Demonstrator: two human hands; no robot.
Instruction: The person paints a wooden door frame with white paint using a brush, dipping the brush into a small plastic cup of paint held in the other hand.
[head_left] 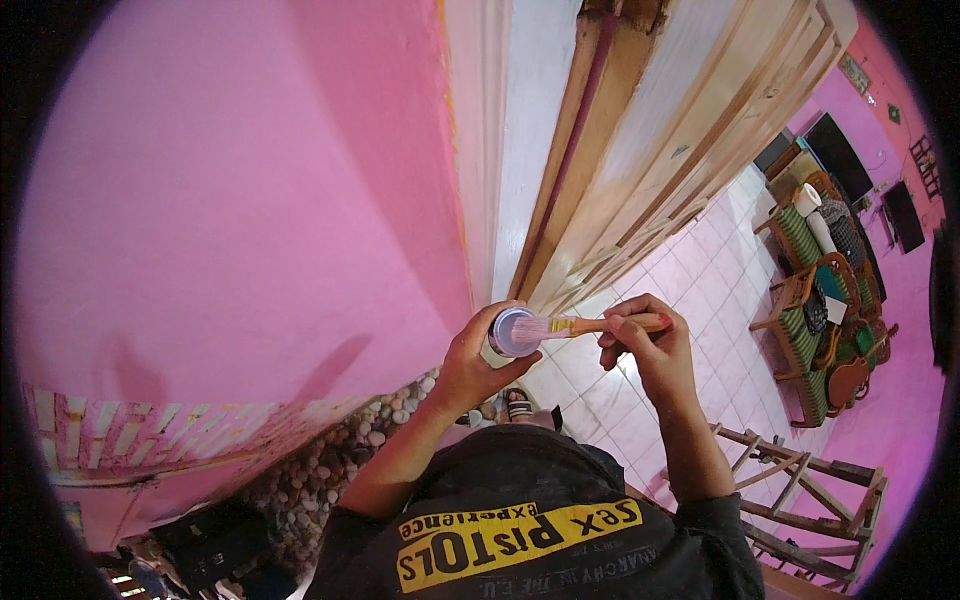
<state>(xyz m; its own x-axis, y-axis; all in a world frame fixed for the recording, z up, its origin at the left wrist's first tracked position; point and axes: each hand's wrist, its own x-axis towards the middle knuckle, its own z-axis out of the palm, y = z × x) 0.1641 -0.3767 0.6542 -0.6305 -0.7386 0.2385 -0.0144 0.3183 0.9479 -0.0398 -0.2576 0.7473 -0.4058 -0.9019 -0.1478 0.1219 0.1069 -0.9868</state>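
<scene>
My left hand (473, 358) is wrapped round a small open can (507, 350) with pale paint (508, 326) inside. A paintbrush (590, 326) lies level across from the right, its whitish bristles over the can's mouth; whether they touch the paint or the rim I cannot tell. The wooden handle is pinched between the fingers of my right hand (655, 345). Just beyond both hands rises a door frame (535, 130), partly white and partly bare brown wood. Beside it on the right stands a pale panelled wooden door (700, 110).
A pink wall (250, 200) fills the left side, with pebble-patterned flooring (375, 425) at its foot. White tiles (690, 290) cover the floor to the right. Wooden chairs with green striped cushions (800, 350) stand farther right. A wooden ladder-like stand (810, 490) is at the lower right.
</scene>
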